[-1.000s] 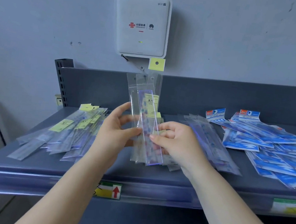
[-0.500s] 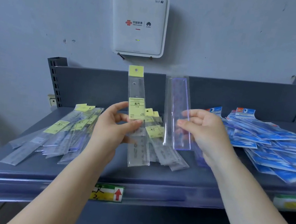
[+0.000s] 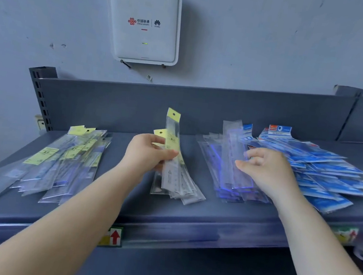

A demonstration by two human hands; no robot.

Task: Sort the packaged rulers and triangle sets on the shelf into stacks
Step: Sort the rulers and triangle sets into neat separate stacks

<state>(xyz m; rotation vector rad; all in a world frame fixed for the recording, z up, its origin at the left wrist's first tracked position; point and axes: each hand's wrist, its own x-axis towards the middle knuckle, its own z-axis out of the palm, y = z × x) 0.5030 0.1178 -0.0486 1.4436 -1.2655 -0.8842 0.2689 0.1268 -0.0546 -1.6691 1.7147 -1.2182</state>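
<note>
My left hand [image 3: 147, 153] grips a yellow-tagged clear ruler pack [image 3: 173, 126], tilted up over a small pile of the same packs [image 3: 180, 186] at the shelf's middle. My right hand [image 3: 267, 169] lies on a clear blue-edged ruler pack [image 3: 239, 169], fingers curled on it, atop a stack of clear blue-edged packs [image 3: 222, 188]. A fanned stack of yellow-tagged packs [image 3: 59, 161] lies at the left. A spread of blue printed packs [image 3: 331, 181] lies at the right.
The grey shelf [image 3: 211, 214] has a raised back panel [image 3: 203, 107] and a front lip with a red-arrow label [image 3: 115, 237]. A white WiFi box [image 3: 143, 23] hangs on the wall above. A perforated upright [image 3: 40, 97] stands at the back left.
My right hand has carried the blue-edged pack down and right onto the clear blue-edged stack. My left hand has lowered its yellow-tagged pack toward the middle pile.
</note>
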